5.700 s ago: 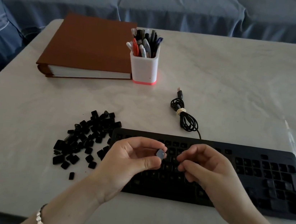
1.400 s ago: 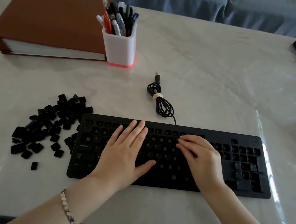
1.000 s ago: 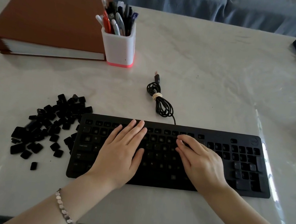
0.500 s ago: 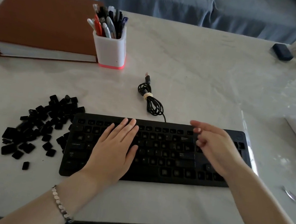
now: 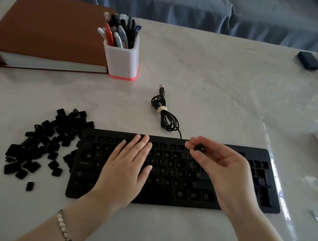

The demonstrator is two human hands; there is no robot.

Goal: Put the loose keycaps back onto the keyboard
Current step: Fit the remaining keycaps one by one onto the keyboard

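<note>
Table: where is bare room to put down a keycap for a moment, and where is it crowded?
Bare table lies right of the cable, behind the keyboard. Another bare strip runs between the binder and the keycap pile. It is crowded left of the keyboard, where the pile touches its edge, and at the right edge of the table.

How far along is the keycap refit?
Early. Done: a few caps look seated on the keyboard, e.g. some letter keys, but many sockets look bare. In hand: the right hand pinches one keycap above the upper rows; the left hand lies flat on the keyboard. Left: a big pile of caps on the table beside its left end.
</note>
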